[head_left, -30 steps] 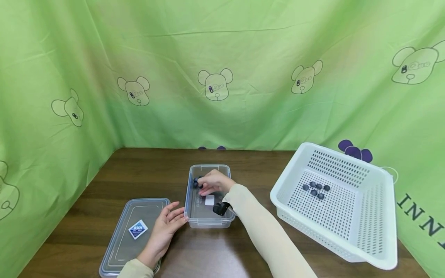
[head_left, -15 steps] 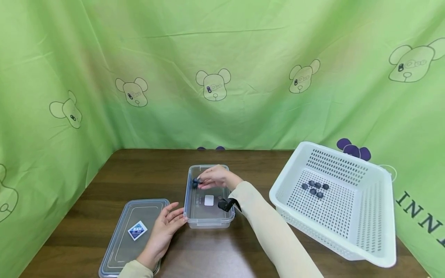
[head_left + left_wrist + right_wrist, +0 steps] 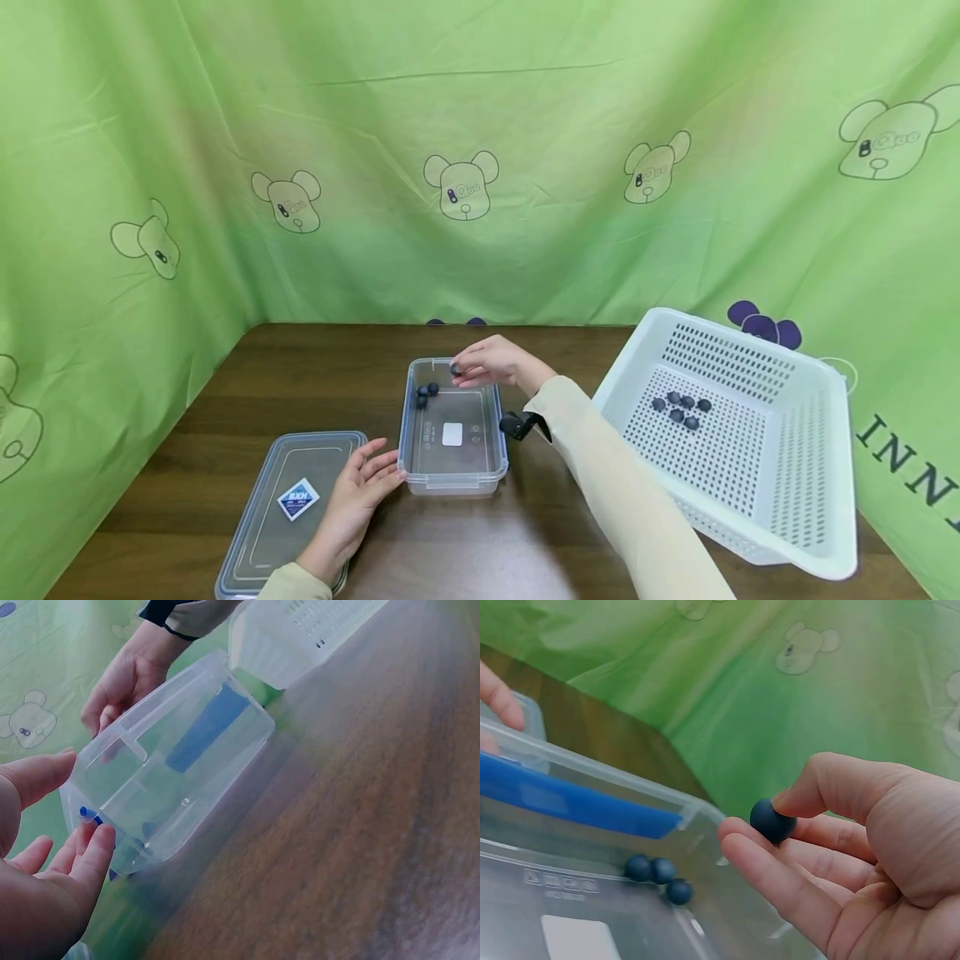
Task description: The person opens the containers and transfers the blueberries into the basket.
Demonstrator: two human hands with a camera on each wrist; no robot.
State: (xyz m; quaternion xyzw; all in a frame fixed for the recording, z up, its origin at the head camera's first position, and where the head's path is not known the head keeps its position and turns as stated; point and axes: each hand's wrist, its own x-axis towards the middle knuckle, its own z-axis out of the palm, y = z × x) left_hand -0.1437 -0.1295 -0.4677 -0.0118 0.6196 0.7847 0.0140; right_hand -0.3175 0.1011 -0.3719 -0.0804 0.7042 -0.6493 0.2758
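My right hand (image 3: 495,362) pinches a small dark blue ball (image 3: 771,820) between thumb and fingers, raised over the far right end of a clear plastic container (image 3: 480,480). Three more dark blue balls (image 3: 662,871) lie together on the container's floor, toward its far left corner. Fingers extended and thumb apart, my left hand (image 3: 362,492) touches the container's near left corner. The left wrist view shows that hand (image 3: 56,877) beside the clear wall, around nothing.
A white perforated basket (image 3: 813,492) stands at the right, with several dark blue balls (image 3: 677,415) on its floor. The clear blue-edged lid (image 3: 258,533) with a diamond-shaped sticker lies at the left, partly under my left forearm. A green patterned curtain (image 3: 525,250) hangs behind the wooden table (image 3: 360,358).
My right hand has lifted a ball up from the group in the container and moved right toward the far right rim. The left hand has stayed in place.
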